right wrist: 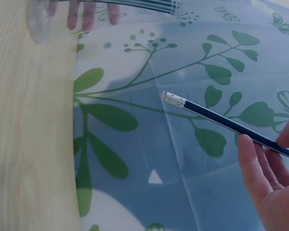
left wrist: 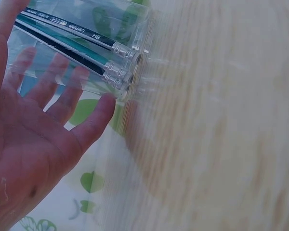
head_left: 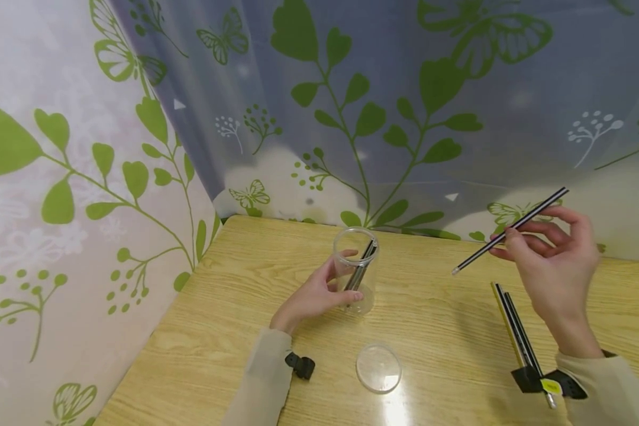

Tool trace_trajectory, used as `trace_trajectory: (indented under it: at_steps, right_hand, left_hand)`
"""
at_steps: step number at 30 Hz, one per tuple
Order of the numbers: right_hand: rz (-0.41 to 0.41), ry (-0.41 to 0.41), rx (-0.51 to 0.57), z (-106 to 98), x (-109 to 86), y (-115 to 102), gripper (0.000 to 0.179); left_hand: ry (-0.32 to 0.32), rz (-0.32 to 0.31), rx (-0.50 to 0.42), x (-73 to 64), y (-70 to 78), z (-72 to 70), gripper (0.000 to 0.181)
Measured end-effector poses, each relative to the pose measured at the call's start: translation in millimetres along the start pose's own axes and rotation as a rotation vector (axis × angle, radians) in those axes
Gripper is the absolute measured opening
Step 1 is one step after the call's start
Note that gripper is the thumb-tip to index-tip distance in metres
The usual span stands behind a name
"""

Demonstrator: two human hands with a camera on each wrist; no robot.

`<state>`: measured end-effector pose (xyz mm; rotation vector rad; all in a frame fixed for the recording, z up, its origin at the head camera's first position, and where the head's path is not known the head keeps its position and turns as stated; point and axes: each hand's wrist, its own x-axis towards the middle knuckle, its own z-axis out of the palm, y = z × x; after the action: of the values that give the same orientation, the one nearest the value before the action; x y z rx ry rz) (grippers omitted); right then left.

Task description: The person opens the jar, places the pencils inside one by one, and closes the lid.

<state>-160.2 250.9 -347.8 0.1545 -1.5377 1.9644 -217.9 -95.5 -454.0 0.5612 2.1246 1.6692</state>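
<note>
My left hand [head_left: 319, 290] grips a clear plastic jar [head_left: 355, 260] that stands upright on the table, its top uncovered. Several pencils [left wrist: 72, 43] lean inside it, their metal ferrule ends at the bottom in the left wrist view; one bears the letters HB. Above the table at the right, my right hand [head_left: 559, 260] pinches a dark striped pencil [head_left: 511, 231] between thumb and fingers. That pencil's metal ferrule end [right wrist: 173, 98] points down and left, toward the jar but apart from it.
A round clear lid [head_left: 378, 368] lies flat in front of the jar. More pencils [head_left: 519, 331] lie together on the wooden table [head_left: 234, 284], under my right forearm. A curtain [head_left: 319, 118] with green leaves hangs along the table's back edge. Each wrist carries a black camera strap.
</note>
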Motion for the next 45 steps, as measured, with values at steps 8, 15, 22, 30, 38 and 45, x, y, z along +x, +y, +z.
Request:
trace_trajectory:
  at_steps: [8,15,22,30,38,45]
  right_hand:
    - [-0.036,-0.006,0.054,18.9,7.4,-7.0,0.047]
    - [-0.024,0.001,0.137,31.8,7.6,-8.0,0.048]
    - [-0.036,-0.013,0.147,44.2,7.6,-9.2,0.048]
    - [-0.043,-0.044,0.158,57.6,8.0,-8.8,0.048]
    - [-0.061,-0.085,0.16,67.7,7.6,-5.6,0.049]
    - [-0.073,-0.097,0.189,74.3,4.8,-3.6,0.049]
  left_hand:
    - [-0.003,-0.013,-0.013,0.0,2.1,0.0,0.079]
    - [-0.004,-0.02,-0.009,0.1,1.3,0.2,0.08]
    - [-0.007,-0.015,0.004,0.0,2.4,-0.8,0.079]
    - [-0.009,-0.009,0.034,0.4,4.7,-2.1,0.078]
    - [-0.002,-0.003,0.078,2.6,7.1,-3.0,0.079]
    - [-0.006,0.021,0.106,1.0,10.9,-3.6,0.085]
